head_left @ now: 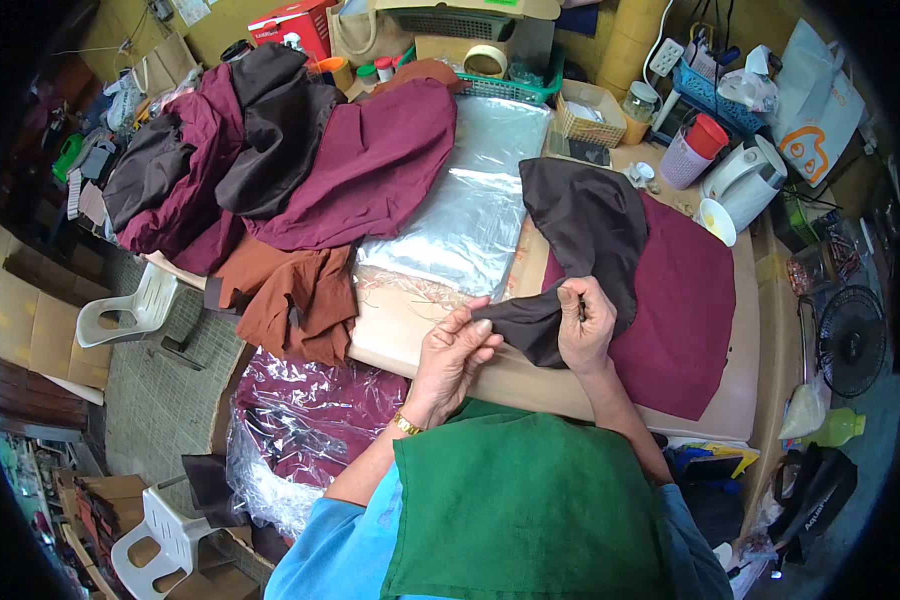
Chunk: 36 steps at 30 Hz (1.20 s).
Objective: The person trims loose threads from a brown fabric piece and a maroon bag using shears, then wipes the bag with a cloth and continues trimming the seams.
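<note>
Hands pinch the dark maroon-and-black garment [675,300] above the surface [400,335]: the left [460,350], fingers partly curled, grips its narrow black end; the right [587,325], nearly closed, holds black cloth nearby. The garment's maroon part lies spread at right.

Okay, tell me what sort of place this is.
Probably a small garment workshop: a pile of dark and maroon cloth, a stack of clear plastic bags, and maroon cloth wrapped in plastic below the table.
</note>
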Motion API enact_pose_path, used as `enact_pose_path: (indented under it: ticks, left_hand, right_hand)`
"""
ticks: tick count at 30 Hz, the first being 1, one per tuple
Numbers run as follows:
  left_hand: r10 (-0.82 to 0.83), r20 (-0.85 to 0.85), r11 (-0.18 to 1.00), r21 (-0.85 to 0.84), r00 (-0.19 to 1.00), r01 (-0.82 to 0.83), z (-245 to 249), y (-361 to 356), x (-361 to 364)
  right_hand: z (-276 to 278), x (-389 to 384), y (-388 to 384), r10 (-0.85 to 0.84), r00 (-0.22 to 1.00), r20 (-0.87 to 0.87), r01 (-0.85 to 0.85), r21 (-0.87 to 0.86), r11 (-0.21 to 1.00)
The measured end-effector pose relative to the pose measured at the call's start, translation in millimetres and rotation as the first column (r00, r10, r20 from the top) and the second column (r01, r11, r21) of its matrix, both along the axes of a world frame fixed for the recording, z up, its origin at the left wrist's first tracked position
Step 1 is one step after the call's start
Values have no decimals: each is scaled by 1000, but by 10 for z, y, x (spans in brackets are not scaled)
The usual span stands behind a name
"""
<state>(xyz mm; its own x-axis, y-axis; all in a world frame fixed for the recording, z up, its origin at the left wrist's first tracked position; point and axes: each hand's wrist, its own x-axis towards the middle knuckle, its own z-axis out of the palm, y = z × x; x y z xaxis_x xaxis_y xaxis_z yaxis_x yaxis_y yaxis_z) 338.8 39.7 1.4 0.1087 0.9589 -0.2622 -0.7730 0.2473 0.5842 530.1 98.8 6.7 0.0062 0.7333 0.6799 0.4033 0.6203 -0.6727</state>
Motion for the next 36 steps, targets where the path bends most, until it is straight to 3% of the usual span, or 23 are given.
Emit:
enact_pose_path:
  ticks: [8, 10, 13, 15, 17, 19, 22, 25, 36]
  left_hand:
    - [29, 39, 998, -57, 999, -27, -124, 29, -74]
    - [-25, 160, 999, -16, 987, 28, -97, -4, -64]
    - [-54, 204, 998, -8, 978, 57, -22, -10, -60]
    - [-56, 221, 998, 4, 974, 56, -77, 1, -84]
    - [-56, 239, 998, 18, 969, 53, -60, 19, -83]
    - [-29, 187, 999, -9, 982, 31, 42, 20, -44]
    - [-24, 168, 999, 31, 986, 19, 56, 28, -10]
    - [-38, 100, 997, 63, 994, 32, -85, 48, -50]
    - [-62, 63, 976, 211, 996, 48, -134, 44, -33]
  right_hand:
    - [-45, 30, 53, 1, 1000, -19, -2, -46, 999]
    - [-62, 44, 79, 0, 998, -66, -15, -229, 973]
    - [77, 14, 80, 36, 999, -22, -41, -350, 936]
    - [279, -21, 1, 7, 999, 53, 11, -332, 943]
    - [429, -38, -56, -80, 958, 277, 121, -136, 983]
    - [567, -38, -160, -27, 949, 314, 91, -191, 977]
    - [758, -123, -299, 68, 884, 463, -32, -85, 996]
    - [736, -135, -325, 120, 846, 519, -98, -69, 993]
    - [740, -252, -341, 64, 817, 573, -132, 79, 988]
